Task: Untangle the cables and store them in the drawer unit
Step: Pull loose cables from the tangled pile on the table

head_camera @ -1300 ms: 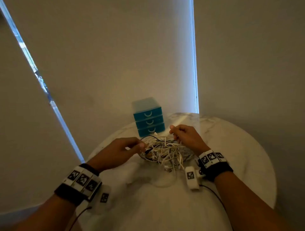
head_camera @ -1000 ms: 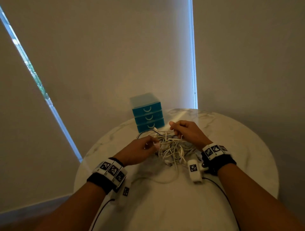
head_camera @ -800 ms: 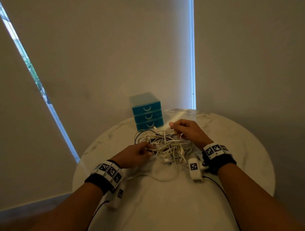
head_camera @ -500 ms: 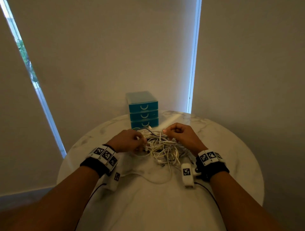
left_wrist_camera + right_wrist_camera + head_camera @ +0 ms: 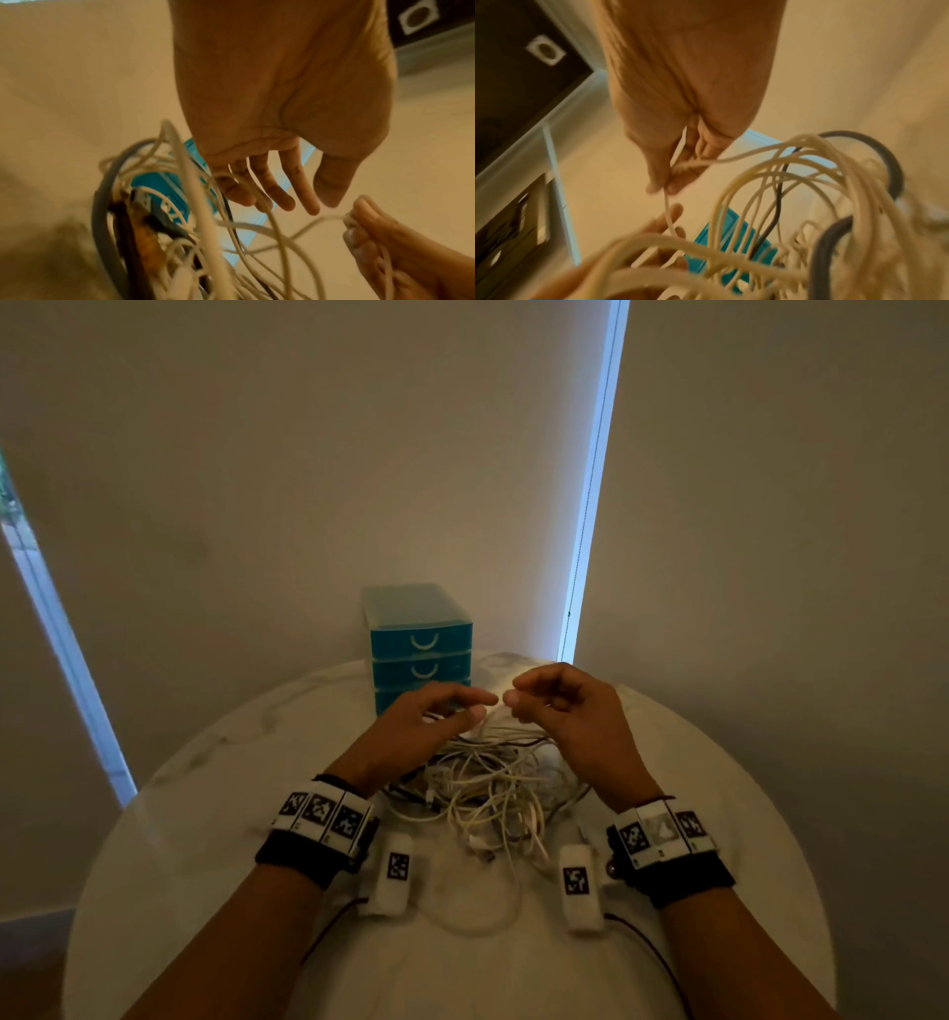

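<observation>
A tangle of white and dark cables point(image 5: 488, 783) lies on the round marble table point(image 5: 205, 839), in front of a teal drawer unit point(image 5: 418, 642) with its drawers closed. My right hand point(image 5: 513, 698) is raised over the far side of the pile and pinches a white cable strand point(image 5: 693, 162) between thumb and fingers. My left hand point(image 5: 475, 706) hovers right beside it, fingers straight and spread point(image 5: 287, 194), gripping nothing, though loose strands run past them. The tangle point(image 5: 180, 233) hangs blurred close under both wrists.
The drawer unit stands at the table's far edge against a pale wall, between two bright window strips. White tracker boxes point(image 5: 393, 870) hang under each wrist, with thin black leads trailing toward me. The near half of the table shows bare marble.
Both hands have lifted off the pile. My left hand let go and moved right, up to the right hand's fingertips. The right hand rose with its white strand.
</observation>
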Demonstrator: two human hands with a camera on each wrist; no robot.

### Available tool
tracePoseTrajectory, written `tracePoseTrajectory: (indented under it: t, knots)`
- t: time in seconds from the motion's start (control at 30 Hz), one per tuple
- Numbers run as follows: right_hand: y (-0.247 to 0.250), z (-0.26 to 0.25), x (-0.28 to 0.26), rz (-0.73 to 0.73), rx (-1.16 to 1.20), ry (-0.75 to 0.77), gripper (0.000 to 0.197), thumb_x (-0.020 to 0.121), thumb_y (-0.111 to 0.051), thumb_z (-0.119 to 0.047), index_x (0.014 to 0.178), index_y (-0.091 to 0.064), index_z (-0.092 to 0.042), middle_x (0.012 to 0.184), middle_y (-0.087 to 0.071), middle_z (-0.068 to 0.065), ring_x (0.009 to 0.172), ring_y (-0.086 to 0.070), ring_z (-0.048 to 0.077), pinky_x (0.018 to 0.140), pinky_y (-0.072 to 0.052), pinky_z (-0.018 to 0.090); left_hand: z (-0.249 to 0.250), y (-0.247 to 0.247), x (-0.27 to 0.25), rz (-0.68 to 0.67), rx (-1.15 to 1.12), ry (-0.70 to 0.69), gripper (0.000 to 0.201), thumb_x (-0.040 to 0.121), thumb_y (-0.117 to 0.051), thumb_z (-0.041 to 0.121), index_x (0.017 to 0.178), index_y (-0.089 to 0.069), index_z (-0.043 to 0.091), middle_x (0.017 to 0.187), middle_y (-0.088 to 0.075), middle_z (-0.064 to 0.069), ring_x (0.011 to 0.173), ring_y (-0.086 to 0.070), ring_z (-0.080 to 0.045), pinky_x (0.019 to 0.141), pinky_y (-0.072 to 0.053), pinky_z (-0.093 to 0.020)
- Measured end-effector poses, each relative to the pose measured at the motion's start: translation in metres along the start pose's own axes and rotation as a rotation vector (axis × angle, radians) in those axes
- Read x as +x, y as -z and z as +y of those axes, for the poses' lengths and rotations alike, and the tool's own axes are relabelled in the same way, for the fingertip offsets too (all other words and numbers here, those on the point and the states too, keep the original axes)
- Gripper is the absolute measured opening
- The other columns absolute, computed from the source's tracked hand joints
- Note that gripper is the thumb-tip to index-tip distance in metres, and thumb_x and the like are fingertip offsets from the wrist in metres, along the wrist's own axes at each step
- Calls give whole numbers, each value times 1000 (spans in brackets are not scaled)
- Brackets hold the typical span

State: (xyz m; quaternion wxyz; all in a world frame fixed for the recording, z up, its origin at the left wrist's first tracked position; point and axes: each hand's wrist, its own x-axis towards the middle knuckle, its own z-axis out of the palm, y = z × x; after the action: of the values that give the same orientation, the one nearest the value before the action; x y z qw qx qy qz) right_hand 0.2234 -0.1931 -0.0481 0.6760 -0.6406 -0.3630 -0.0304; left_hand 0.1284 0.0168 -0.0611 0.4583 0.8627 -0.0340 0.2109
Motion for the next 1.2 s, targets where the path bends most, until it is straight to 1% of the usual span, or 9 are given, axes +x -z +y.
tracePoseTrajectory:
  t: [0.13, 0.3, 0.47, 0.6, 0.73, 0.83, 0.9, 1.07, 1.2]
  knots:
    - [-6, -27, 11, 113, 105, 139, 22, 91, -84, -8, 110, -75, -4, 98, -80, 8, 89, -78, 23, 82, -64, 30, 7, -6, -5, 54, -58, -50, 22, 101, -63, 53, 114, -79, 44, 121, -74, 13, 109, -69, -7, 94, -56, -27]
    - [-11, -25, 8, 114, 92, 73, 26, 97, -78, -24, 119, -72, -11, 108, -80, 1, 101, -79, 17, 93, -63, 30, 18, -1, -1, 279, -222, -37, 22, 104, -65, 37, 101, -83, 25, 91, -78, 7, 76, -68, -7, 69, -52, -17]
    - [5, -13, 16, 101, 14, -78, 29, 92, -83, -38, 116, -75, -23, 111, -80, -1, 108, -76, 20, 97, -64, 40, 43, 9, 26, 323, -240, -14, 29, 103, -67, 44, 95, -82, 21, 78, -75, -8, 74, -71, -14, 75, -57, -24]
    - [-1, -6, 18, 153, -86, -82, 35, 92, -82, -46, 121, -68, -31, 116, -75, -8, 105, -74, 14, 95, -64, 45, 69, 13, 49, 336, -157, -95, 31, 102, -68, 43, 96, -81, 16, 76, -77, -1, 76, -77, -16, 81, -63, -32]
    - [-16, -3, 7, 305, -115, 140, 26, 92, -85, -32, 109, -66, -40, 124, -58, -12, 101, -69, 7, 79, -60, 23, 69, 9, 44, 382, -320, -37, 31, 102, -69, 38, 99, -80, 9, 80, -79, -9, 82, -79, -22, 85, -64, -36]
    - [-21, 11, 0, 62, -232, 67, 17, 88, -87, -37, 99, -74, -39, 117, -64, -15, 100, -70, 9, 77, -60, 25, 56, -6, 24, 378, -373, 4, 28, 101, -70, 37, 98, -82, 12, 86, -79, -9, 85, -79, -20, 86, -64, -36]
    - [-23, 22, -3, -27, -324, -62, 27, 80, -90, -50, 101, -76, -39, 114, -67, -16, 97, -71, 7, 77, -59, 24, 52, -12, 13, 360, -311, -32, 24, 99, -72, 39, 92, -84, 18, 85, -79, -5, 85, -77, -17, 83, -62, -32]
    - [-27, 29, -4, 128, -416, -127, 42, 84, -73, -75, 89, -75, -33, 92, -74, -12, 78, -71, 5, 72, -57, 27, 48, -14, 1, 178, -255, -99, 17, 97, -76, 35, 94, -86, 21, 94, -82, 3, 95, -77, -12, 93, -59, -32]
    - [-29, 30, -5, 153, -472, -55, 35, 94, -68, -65, 87, -71, -31, 86, -72, -11, 76, -69, 6, 71, -57, 28, 29, -7, -1, 109, -198, -135, 21, 102, -68, 37, 120, -79, 32, 113, -79, 12, 111, -73, -8, 96, -58, -24]
